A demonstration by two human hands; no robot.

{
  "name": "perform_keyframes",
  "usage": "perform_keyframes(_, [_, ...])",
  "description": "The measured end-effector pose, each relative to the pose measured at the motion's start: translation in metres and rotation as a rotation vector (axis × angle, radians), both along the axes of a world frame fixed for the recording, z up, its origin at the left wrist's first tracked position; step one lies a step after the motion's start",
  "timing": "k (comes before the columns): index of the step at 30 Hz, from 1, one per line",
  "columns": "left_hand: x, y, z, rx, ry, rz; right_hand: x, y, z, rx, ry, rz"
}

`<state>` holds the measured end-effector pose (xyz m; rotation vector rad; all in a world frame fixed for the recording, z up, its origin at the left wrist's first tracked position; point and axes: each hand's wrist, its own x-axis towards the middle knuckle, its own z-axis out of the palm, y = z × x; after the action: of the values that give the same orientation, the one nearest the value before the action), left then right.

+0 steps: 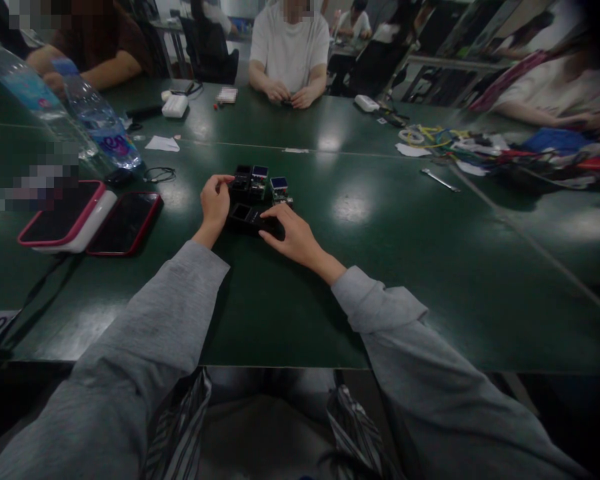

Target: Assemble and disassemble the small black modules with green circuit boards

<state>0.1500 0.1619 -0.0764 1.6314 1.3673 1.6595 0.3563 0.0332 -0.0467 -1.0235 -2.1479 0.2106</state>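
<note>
Several small black electronic devices with little square screens stand close together in the middle of the green table point(290, 300). My left hand point(215, 203) is at the left end of the group, its curved fingers against a black device point(241, 179); its thumb is partly hidden. In front lies another black device with a screen point(245, 215). My right hand point(295, 233) has its thumb and fingers around that device's right end. Behind are a device with a bare circuit board point(260, 180) and a separate screen module point(280, 190), its board partly exposed.
Two phones point(65, 213) point(125, 223) and water bottles point(107, 133) are on the left. A wrench point(440, 180) and a heap of cables point(480, 147) lie at the right. Across the table sits a person in a white shirt point(290, 47); other people sit around.
</note>
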Motion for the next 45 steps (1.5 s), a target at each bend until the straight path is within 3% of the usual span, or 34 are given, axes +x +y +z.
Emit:
perform_keyframes(10, [0.0001,-0.0012,0.0034,-0.024,0.026,0.018,-0.0004,-0.0022,0.004,-0.11,0.039,-0.055])
perform_keyframes(20, [0.0,-0.0029,0.0045,-0.036,0.01,0.0,0.0006,-0.002,0.0034,-0.053,0.092,-0.045])
perform_keyframes(30, [0.0012,-0.0065,0.0074,-0.032,0.018,0.012,0.0002,-0.0003,0.0031,-0.02,0.009,0.003])
perform_keyframes(45, [0.0011,-0.0044,0.0056,-0.035,0.013,0.008,0.0019,-0.0008,0.0058,-0.099,0.053,-0.141])
